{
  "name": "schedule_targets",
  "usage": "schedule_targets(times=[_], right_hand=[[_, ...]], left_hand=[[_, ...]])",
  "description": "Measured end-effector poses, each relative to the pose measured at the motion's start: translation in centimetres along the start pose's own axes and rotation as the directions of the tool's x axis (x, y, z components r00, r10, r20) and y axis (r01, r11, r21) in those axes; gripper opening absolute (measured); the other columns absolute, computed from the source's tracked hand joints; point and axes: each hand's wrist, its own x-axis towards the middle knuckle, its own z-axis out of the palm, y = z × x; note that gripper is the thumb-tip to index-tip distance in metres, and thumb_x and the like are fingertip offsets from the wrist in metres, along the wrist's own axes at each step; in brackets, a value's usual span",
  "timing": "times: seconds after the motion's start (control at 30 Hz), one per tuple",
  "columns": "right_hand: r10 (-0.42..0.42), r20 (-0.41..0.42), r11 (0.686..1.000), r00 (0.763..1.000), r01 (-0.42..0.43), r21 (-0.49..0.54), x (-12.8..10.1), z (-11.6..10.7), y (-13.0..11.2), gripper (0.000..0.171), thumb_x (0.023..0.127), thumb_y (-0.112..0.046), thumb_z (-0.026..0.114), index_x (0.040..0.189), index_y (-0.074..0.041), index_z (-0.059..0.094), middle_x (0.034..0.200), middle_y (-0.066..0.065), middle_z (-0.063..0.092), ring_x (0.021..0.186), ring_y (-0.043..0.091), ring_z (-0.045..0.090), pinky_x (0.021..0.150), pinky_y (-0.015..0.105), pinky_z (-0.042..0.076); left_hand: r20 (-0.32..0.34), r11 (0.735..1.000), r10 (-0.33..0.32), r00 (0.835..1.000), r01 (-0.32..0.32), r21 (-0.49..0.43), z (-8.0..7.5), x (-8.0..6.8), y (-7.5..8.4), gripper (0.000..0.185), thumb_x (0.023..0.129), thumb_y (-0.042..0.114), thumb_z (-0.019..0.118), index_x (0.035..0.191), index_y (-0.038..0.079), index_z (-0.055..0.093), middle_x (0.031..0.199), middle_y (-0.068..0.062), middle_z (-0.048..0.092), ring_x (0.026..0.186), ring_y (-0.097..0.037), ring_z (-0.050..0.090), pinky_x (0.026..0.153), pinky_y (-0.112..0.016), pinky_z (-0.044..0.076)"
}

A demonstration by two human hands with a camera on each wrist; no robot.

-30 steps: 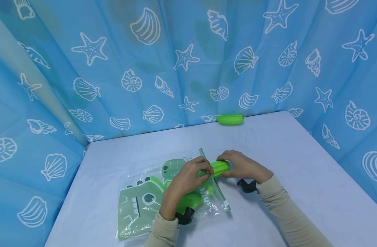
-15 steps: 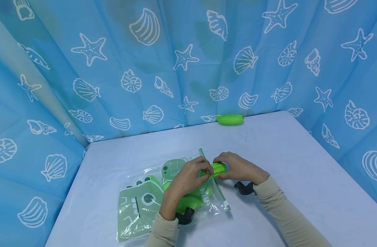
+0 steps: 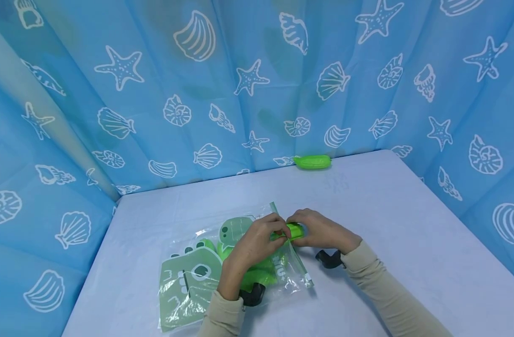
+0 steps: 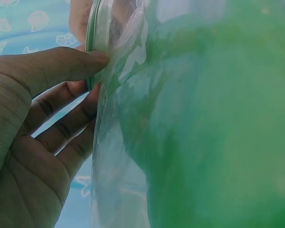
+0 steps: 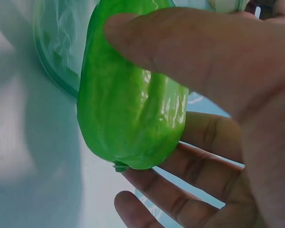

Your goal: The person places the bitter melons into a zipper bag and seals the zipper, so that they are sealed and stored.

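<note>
A clear plastic bag [image 3: 223, 276] lies flat on the bench [image 3: 387, 224], just in front of the person. Its open mouth, the edge with the zip strip [image 3: 290, 245], faces the right side. A green pepper [image 3: 294, 231] sticks halfway out of that mouth. Its long side runs left to right, pointing into the bag, with the stem end toward the right hand.

The right hand [image 3: 322, 231] holds the outer end of the pepper. In the right wrist view the thumb lies over the top of the pepper [image 5: 130, 90] and the other fingers [image 5: 199, 137] curl under it, so they are clamped on it. This hand is the one right behind the pepper, in line with its long side.

The left hand [image 3: 257, 243] rests on top of the bag near the mouth. In the left wrist view its thumb and fingers [image 4: 61, 64] pinch the zip edge of the bag [image 4: 114, 95], with more green showing through the plastic.

The two hands almost touch at the mouth of the bag. Other green things lie inside the bag already. One more green pepper-like thing [image 3: 312, 162] sits well apart at the back of the bench, by the blue curtain [image 3: 257, 70].
</note>
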Motion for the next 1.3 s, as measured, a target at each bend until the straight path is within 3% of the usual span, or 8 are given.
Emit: schedule_targets(times=[0.23,0.43,0.83,1.1,1.3], right_hand=[[0.01,0.001,1.0,1.0,-0.01,0.0,0.2,0.3,-0.3,0.044,0.077,-0.03,0.072,0.118,-0.017,0.06,0.11,-0.007,0.056,0.102,0.012,0.049,0.086,0.033,0.045],[-0.036,-0.015,0.999,0.999,0.037,0.02,0.4,0.9,-0.3,0.041,0.077,-0.026,0.072,0.116,-0.019,0.06,0.112,-0.008,0.056,0.107,0.012,0.05,0.089,0.032,0.045],[-0.099,-0.057,0.994,0.993,0.101,0.028,0.5,1.6,-0.6,0.034,0.079,-0.024,0.072,0.11,-0.02,0.06,0.107,-0.009,0.057,0.1,0.012,0.051,0.084,0.034,0.047],[-0.089,-0.042,0.994,0.995,0.091,0.061,0.8,2.1,-0.9,0.025,0.083,-0.03,0.068,0.104,-0.024,0.058,0.099,-0.012,0.054,0.094,0.011,0.049,0.076,0.033,0.044],[-0.067,-0.049,0.997,0.997,0.07,0.045,1.0,2.4,-1.2,0.024,0.082,-0.025,0.07,0.102,-0.021,0.057,0.095,-0.01,0.053,0.088,0.011,0.048,0.074,0.032,0.043]], left_hand=[[-0.001,1.0,0.001,1.0,-0.001,-0.013,-0.1,0.0,0.1,0.007,0.084,0.008,0.066,0.088,0.013,0.067,0.097,0.005,0.056,0.085,-0.008,0.058,0.075,-0.019,0.048],[-0.004,1.0,0.004,1.0,-0.004,0.002,-0.1,-0.1,0.0,0.006,0.084,0.01,0.066,0.089,0.014,0.067,0.099,0.007,0.055,0.086,-0.007,0.057,0.075,-0.017,0.048],[-0.006,1.0,-0.003,1.0,0.003,0.006,-0.1,-0.1,0.0,0.007,0.084,0.01,0.067,0.09,0.013,0.068,0.099,0.007,0.055,0.086,-0.007,0.057,0.075,-0.017,0.047],[-0.014,1.0,0.005,1.0,-0.005,-0.007,-0.1,-0.1,0.1,0.007,0.083,0.009,0.067,0.088,0.014,0.067,0.1,0.007,0.056,0.087,-0.009,0.058,0.076,-0.018,0.048],[-0.012,1.0,-0.006,1.0,0.006,0.0,-0.1,0.0,0.1,0.006,0.083,0.009,0.067,0.086,0.014,0.067,0.1,0.007,0.056,0.086,-0.008,0.058,0.076,-0.017,0.047]])
